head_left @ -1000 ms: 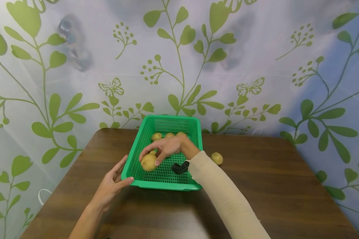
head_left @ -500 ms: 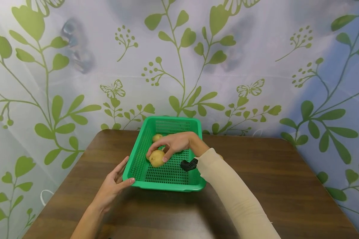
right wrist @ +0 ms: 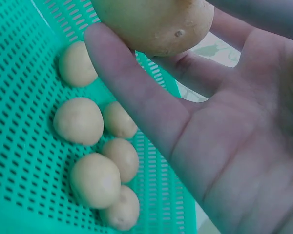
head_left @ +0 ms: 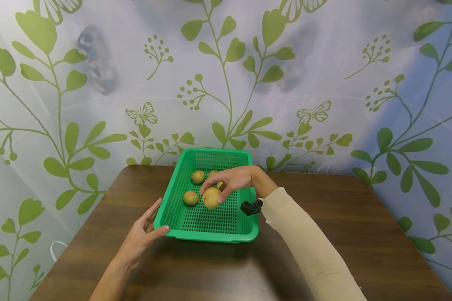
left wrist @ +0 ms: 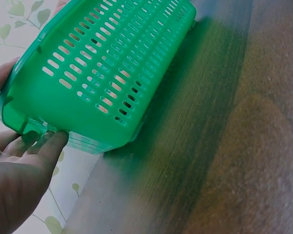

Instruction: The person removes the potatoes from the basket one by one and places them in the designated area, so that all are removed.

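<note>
A green perforated plastic basket point(head_left: 207, 237) sits on the table with several potatoes in it. My left hand point(head_left: 139, 234) grips its near left corner; in the left wrist view the thumb is over the rim and the fingers point(left wrist: 51, 146) are underneath it. My right hand point(head_left: 237, 179) holds a potato point(head_left: 211, 197) above the basket floor, between thumb and fingers. Left of it lies another potato point(head_left: 191, 197), and farther back a potato point(head_left: 197, 177). In the right wrist view the held potato point(right wrist: 156, 24) is above several loose potatoes, one potato point(right wrist: 95, 180) among them.
The brown wooden table point(head_left: 331, 234) extends on both sides of the basket. Behind it hangs a pale curtain point(head_left: 226, 83) with green leaves and butterflies. A black perforated piece point(head_left: 251, 207) is at the right sleeve cuff point(head_left: 273, 200).
My right hand has moved right across the basket with the potato, uncovering a potato to its left. The loose potato on the table is now hidden behind the right arm. My left hand keeps its grip.
</note>
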The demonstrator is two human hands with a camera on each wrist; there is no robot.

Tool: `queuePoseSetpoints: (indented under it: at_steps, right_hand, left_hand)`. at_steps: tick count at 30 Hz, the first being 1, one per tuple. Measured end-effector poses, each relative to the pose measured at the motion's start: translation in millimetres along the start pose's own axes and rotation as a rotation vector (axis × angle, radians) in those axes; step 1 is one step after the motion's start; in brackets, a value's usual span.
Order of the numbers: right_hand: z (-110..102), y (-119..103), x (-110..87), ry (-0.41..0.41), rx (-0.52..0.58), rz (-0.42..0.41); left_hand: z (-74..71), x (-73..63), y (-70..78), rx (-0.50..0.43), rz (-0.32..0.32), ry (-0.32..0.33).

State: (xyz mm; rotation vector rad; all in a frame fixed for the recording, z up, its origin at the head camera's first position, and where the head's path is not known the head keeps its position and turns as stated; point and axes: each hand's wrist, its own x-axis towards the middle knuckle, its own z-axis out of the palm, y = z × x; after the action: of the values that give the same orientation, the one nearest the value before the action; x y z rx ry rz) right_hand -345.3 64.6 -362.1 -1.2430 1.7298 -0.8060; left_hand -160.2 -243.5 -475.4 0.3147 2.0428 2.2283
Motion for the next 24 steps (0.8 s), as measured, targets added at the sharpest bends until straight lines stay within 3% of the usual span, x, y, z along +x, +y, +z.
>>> queuePoseSetpoints:
  at_steps: [15,24]
  right_hand:
    - [-8,5,-48.6,0.072,-0.015,0.051]
    - [-8,18,-83.5,0.138,0.077,0.125]
  left_hand:
    - [-0.8,-1.4,0.3,-0.012,0.017,-0.017]
    - [0.5,-0.3,0.9,-0.008,0.001,-0.010]
